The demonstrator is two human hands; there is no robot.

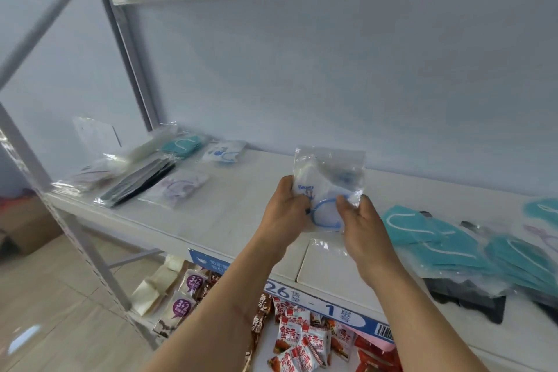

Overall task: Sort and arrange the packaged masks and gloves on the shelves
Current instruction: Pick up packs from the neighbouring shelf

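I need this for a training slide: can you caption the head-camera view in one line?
Both hands, left and right, hold up a clear packaged mask above the white shelf.

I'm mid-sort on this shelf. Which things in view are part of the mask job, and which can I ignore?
Part of the job:
- clear mask packet, held by the left hand and right hand
- sorted packets at the shelf's left end
- teal masks on the right
- shelf

Ignore:
- snack packets on the shelf below
- cardboard box on the floor
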